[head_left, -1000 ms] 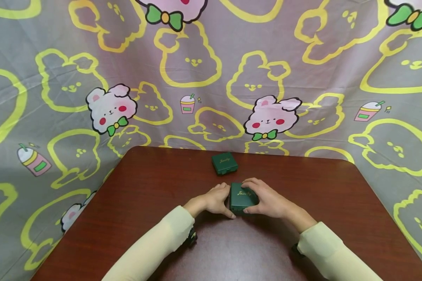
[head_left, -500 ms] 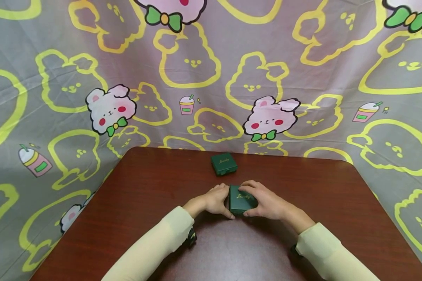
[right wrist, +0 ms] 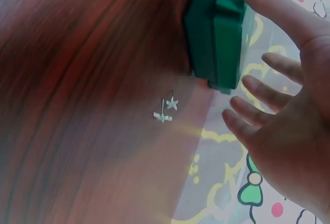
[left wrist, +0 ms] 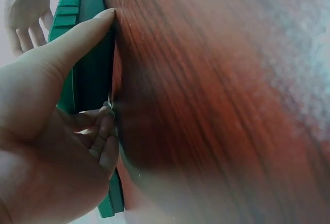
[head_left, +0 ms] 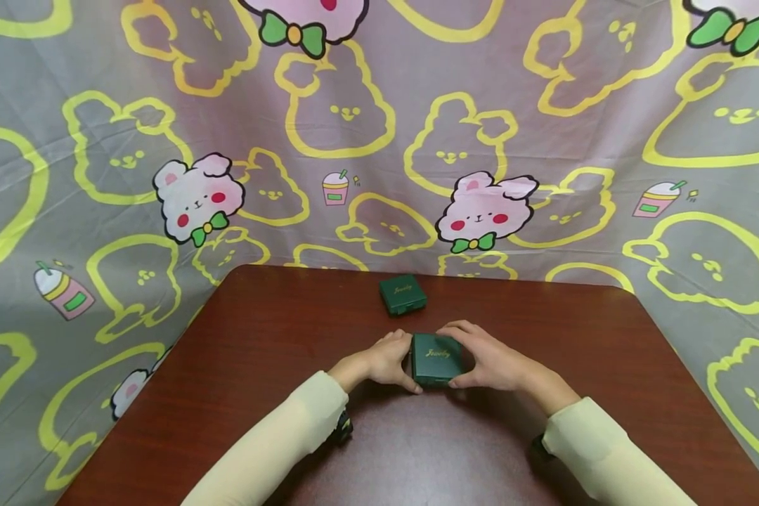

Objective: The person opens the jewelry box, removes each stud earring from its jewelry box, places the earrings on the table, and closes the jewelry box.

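Note:
A dark green jewelry box (head_left: 435, 365) with gold lettering on its lid lies closed on the table between both hands. My left hand (head_left: 387, 360) grips its left side, the thumb along the front and the curled fingers low against the side in the left wrist view. At the box's right side is my right hand (head_left: 495, 364). In the right wrist view its thumb tip overlaps the front clasp, while the other fingers are spread loosely. Two small silvery stud earrings, one nearer (right wrist: 162, 117) and one farther (right wrist: 172, 103), lie beside the box there; the head view hides them.
A second green jewelry box (head_left: 403, 295) stands closed farther back on the reddish-brown wooden table (head_left: 278, 316). Behind the table hangs a grey curtain (head_left: 379, 169) printed with yellow and pink cartoon figures.
My right hand slid its fingers and thumb off the box's lid and moved slightly right, uncovering more of the lettering. My left hand stayed at the box's left side.

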### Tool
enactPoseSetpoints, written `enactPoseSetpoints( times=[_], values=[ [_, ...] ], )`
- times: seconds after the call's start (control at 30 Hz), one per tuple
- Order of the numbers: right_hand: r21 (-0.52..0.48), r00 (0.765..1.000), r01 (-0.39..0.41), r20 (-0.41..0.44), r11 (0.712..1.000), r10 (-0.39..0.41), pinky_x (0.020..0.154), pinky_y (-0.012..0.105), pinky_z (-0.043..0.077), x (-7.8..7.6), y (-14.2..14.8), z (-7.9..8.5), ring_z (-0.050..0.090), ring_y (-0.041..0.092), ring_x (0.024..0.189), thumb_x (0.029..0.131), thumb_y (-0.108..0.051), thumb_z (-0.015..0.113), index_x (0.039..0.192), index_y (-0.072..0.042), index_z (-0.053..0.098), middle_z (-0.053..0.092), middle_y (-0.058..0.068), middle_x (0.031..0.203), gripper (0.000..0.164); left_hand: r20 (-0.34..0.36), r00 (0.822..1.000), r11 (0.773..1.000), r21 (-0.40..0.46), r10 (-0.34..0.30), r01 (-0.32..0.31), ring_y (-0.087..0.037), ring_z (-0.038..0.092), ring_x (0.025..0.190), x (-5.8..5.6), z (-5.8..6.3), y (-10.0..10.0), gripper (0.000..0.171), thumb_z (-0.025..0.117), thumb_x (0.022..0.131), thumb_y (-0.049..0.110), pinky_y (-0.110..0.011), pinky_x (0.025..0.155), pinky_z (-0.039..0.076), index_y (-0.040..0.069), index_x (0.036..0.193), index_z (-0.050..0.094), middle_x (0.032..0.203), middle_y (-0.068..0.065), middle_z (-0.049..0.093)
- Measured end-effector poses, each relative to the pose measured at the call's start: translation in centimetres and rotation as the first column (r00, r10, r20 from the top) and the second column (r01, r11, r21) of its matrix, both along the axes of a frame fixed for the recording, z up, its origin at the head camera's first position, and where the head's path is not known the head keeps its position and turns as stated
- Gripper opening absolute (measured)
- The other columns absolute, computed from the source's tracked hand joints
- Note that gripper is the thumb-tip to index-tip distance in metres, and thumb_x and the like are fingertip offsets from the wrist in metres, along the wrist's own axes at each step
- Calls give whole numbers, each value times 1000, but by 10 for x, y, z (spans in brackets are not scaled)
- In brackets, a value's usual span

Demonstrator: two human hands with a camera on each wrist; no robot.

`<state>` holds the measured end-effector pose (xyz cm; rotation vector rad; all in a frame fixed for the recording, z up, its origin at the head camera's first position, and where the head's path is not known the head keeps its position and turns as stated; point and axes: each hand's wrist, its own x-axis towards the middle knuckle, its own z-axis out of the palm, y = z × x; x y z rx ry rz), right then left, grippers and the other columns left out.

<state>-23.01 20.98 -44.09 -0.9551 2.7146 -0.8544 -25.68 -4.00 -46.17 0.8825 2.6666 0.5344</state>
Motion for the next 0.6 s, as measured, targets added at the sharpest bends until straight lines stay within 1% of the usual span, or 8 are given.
enactPoseSetpoints(
  times=[0.13,0.3,0.57,0.6],
  values=[
    [23,999,4,35,1000,-5,105,56,43,0,5,-1,43,32,135,77,-30,91,148,-13,49,44,10,149,84,-8,1000,1000,-6,1,-1,-25,52,116,1,1,0,89,94,71,46,-36,103,42,2,137,52,121,-7,55],
    [21,998,-4,60,1000,3,104,55,43,-1,8,-4,46,32,134,80,-26,89,149,-13,50,43,11,150,81,-4,1000,1000,-17,6,-6,-25,52,116,1,2,0,91,93,72,46,-36,103,42,1,138,50,122,-8,55],
    [46,998,-62,7,997,62,98,52,47,-2,5,-5,49,30,124,84,-31,86,147,-20,57,46,14,145,70,7,1000,1000,-13,3,-3,-24,51,117,0,1,0,92,93,72,46,-37,104,42,2,140,49,124,-8,54],
    [47,998,-61,12,997,61,98,51,47,-2,5,-5,49,28,123,84,-32,86,147,-20,57,46,14,144,70,10,1000,1000,-12,4,-4,-24,51,117,0,1,0,92,93,72,46,-37,104,42,2,140,49,124,-8,54]
  ],
)
